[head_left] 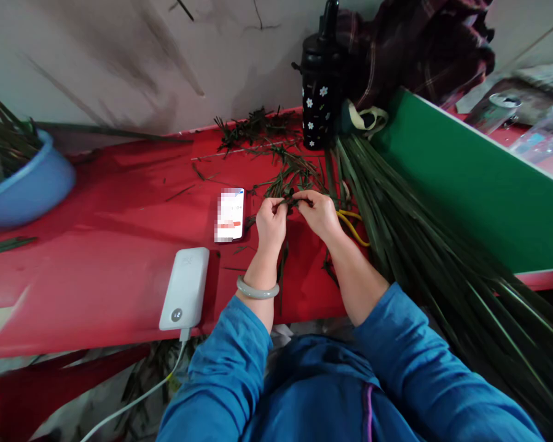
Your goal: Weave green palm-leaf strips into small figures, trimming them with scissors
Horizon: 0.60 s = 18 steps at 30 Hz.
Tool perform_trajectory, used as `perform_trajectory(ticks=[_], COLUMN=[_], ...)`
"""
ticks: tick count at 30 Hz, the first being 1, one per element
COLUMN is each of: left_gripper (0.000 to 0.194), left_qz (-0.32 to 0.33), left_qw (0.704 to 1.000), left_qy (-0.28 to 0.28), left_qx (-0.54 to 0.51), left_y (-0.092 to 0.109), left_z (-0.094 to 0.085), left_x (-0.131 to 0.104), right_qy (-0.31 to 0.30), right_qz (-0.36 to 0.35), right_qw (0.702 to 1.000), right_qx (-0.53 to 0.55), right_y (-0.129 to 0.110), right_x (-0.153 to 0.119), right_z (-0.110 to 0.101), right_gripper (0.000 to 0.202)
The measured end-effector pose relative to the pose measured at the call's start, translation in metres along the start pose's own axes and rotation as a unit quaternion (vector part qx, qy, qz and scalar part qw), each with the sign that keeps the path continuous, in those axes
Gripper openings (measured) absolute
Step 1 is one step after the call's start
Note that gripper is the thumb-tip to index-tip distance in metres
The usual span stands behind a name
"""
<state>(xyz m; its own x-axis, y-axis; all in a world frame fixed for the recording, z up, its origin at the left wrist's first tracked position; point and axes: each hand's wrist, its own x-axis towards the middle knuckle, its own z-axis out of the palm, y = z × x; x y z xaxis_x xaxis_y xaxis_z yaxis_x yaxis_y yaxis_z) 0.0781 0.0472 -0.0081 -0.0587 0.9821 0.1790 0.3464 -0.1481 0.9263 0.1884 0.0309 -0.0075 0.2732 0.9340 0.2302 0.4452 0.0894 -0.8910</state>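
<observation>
Both of my hands meet above the red table [133, 209], their fingertips close together. My left hand [271, 224] pinches a small dark green leaf piece [291, 201] between thumb and fingers. From the other side my right hand [319, 213] pinches the same piece. Its exact shape is too small to make out. Behind my hands lies a heap of cut leaf scraps [292, 172]. A yellow-handled tool [357, 230] is partly visible beside my right hand. Left of my left hand is a lit phone [230, 215].
A white power bank [184, 288] with a cable lies near the front edge. Long green leaves [396, 215] spread at right beside a green board [461, 190]. A black tumbler [320, 92] stands behind. At far left is a blue basin [32, 184].
</observation>
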Motion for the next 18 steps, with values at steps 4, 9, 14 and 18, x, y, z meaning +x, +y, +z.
perform_trajectory(ticks=[4,9,14,18], left_gripper=[0.015,0.028,0.029,0.030], left_qz=[-0.038,-0.090,-0.025,0.007], left_qw=[0.993,0.979,0.982,0.984], left_qy=[0.034,0.012,-0.108,-0.146], left_qx=[-0.107,-0.184,-0.151,-0.100], left_y=[0.001,0.003,-0.002,-0.005], left_z=[0.002,0.003,0.004,0.005], left_x=[0.000,0.000,-0.001,-0.001], right_qy=[0.005,0.010,0.059,0.090], right_qz=[-0.013,-0.002,0.021,0.052], right_qw=[1.000,0.998,0.989,0.973], right_qx=[0.016,0.064,0.134,0.207], right_y=[0.004,0.010,0.014,0.010], right_x=[0.001,0.002,0.006,0.007], right_z=[0.001,0.003,0.003,0.003], right_gripper=[0.029,0.027,0.023,0.020])
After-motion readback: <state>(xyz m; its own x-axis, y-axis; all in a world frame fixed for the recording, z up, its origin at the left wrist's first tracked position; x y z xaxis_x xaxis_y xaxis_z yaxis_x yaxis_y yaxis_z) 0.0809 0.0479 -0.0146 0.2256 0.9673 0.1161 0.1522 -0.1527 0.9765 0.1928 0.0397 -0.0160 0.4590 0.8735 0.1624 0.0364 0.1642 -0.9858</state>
